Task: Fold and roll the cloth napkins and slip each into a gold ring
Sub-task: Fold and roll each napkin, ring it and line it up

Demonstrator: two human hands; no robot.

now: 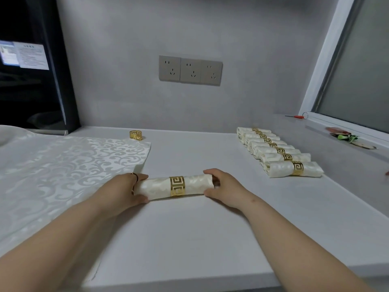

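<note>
A rolled cream napkin (pixel 155 187) lies across the middle of the white counter (pixel 189 239), with a gold ring (pixel 177 186) around its middle. My left hand (pixel 124 189) grips its left end and my right hand (pixel 223 187) grips its right end. A flat cream napkin (pixel 63 165) with a scroll pattern is spread out at the left. One loose gold ring (pixel 136 135) stands behind that napkin's far corner. At the right, several rolled napkins in gold rings (pixel 280 152) lie in a row.
A grey wall with three sockets (pixel 190 70) rises behind the counter. A dark appliance (pixel 33 66) stands at the back left. At the right a window sill (pixel 345 133) holds a red tool (pixel 297 116) and a green sprig (pixel 347 137).
</note>
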